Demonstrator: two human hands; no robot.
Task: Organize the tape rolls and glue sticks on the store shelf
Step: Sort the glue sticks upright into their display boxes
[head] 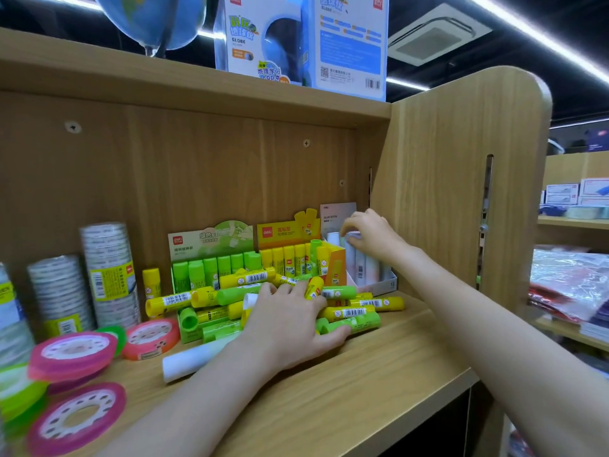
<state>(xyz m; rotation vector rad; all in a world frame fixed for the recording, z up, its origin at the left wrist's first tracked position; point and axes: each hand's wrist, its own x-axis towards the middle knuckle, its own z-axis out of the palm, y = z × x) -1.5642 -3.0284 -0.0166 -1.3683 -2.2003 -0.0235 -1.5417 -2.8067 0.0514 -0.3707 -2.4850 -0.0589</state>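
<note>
**Two hands at work on a crowded glue-stick shelf**

A person reaches with both bare arms into a wooden store shelf [379, 367]. The left hand [290, 321] lies spread, fingers straight and apart, on a loose pile of yellow and green glue sticks [349, 313] heaped at the middle of the board; a yellow stick [313, 286] pokes up between its fingers. The right hand [369, 234], at about one o'clock from the left, curls its fingers on the cap of a white glue stick [354, 255] standing in a white display box [389, 285] against the side panel, though the grip is partly hidden. Beside that box, toward nine o'clock, stand a yellow display box [336, 268] and a green display box [211, 240], both filled with upright sticks. A large white stick [194, 359] lies near the left forearm. At the far nine o'clock side stand stacked clear tape rolls [108, 275], with pink tape rolls [72, 356] lying flat in front. Globe boxes [303, 41] sit on the top board.
</note>
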